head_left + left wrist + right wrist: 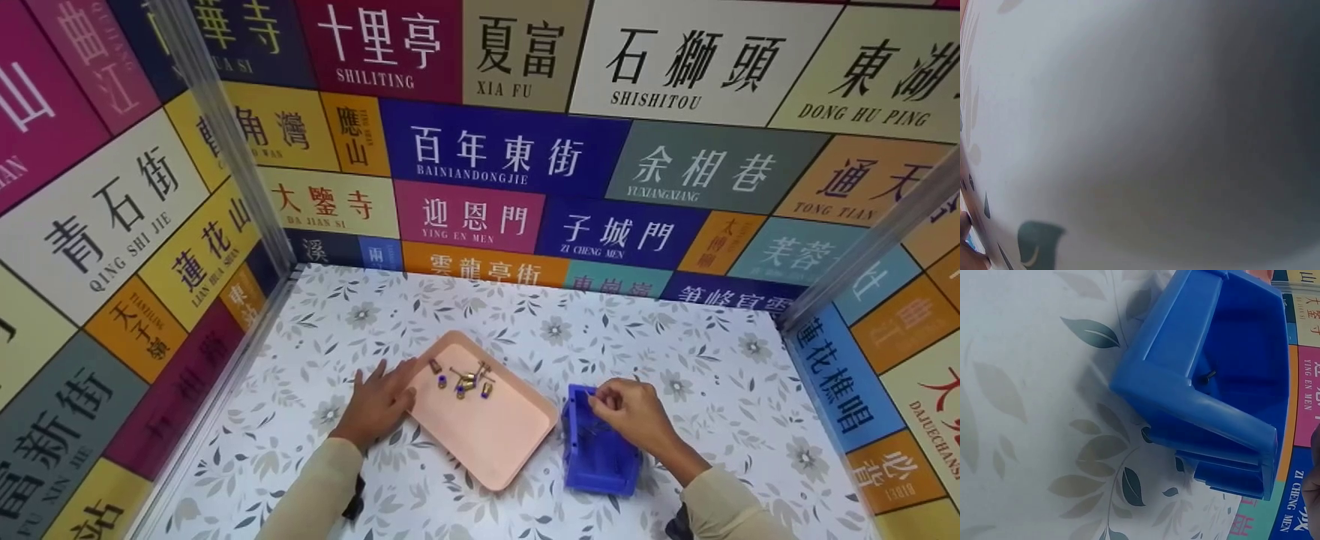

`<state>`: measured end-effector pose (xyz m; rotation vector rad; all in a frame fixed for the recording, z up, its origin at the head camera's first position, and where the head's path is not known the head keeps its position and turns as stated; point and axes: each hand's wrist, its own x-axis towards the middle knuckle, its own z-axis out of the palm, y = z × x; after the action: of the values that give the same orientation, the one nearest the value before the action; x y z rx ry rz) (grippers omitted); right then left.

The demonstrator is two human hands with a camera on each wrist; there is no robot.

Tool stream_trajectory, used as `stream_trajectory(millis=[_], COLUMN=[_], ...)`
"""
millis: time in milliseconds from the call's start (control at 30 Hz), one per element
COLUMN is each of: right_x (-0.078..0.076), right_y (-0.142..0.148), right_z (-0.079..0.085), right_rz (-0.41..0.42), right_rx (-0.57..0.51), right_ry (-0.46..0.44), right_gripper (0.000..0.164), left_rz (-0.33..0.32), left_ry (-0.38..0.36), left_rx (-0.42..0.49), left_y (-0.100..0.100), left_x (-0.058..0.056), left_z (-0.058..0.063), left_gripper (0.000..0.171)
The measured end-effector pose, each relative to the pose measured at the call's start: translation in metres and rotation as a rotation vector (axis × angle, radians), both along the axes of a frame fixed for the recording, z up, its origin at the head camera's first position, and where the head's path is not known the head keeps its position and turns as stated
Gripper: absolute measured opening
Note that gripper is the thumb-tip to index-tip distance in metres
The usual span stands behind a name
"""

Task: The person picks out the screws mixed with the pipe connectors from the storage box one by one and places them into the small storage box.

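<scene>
My left hand (379, 401) lies at the left side of a shallow pink tray (487, 442), fingers stretched out and the thumb over its rim. Several small brass fittings (466, 382) with blue ends and a few thin screws lie toward the tray's far end. My right hand (630, 405) is over the far end of a blue plastic bin (604, 480), thumb and forefinger brought together; I cannot tell whether something small is between them. Inside the bin is a dark screw (1207, 377) in the right wrist view. Table surface fills most of the left wrist view.
The bin stands just right of the tray on a table (360, 330) with a leaf-and-flower pattern. Panels of colourful signs (510, 150) rise behind and at both sides. Clear upright strips (232, 127) mark the corners.
</scene>
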<state>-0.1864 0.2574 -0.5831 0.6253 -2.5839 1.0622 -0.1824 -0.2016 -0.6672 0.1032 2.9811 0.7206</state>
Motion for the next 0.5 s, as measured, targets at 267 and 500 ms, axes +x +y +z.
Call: stream_trajectory(millis=[267, 500], right_x=[0.0017, 0.0040], right_y=[0.0012, 0.0037], right_z=[-0.0031, -0.0041], right_rz=[-0.023, -0.026], right_rx=[-0.001, 0.020], right_ry=[-0.025, -0.009], right_gripper=[0.023, 0.022], left_rz=[0.003, -0.014], left_ry=[-0.019, 0.017], left_rx=[0.001, 0.016], left_y=[0.0003, -0.0030], left_x=[-0.0013, -0.0015], left_z=[0.0002, -0.0040], left_gripper=[0.060, 0.060])
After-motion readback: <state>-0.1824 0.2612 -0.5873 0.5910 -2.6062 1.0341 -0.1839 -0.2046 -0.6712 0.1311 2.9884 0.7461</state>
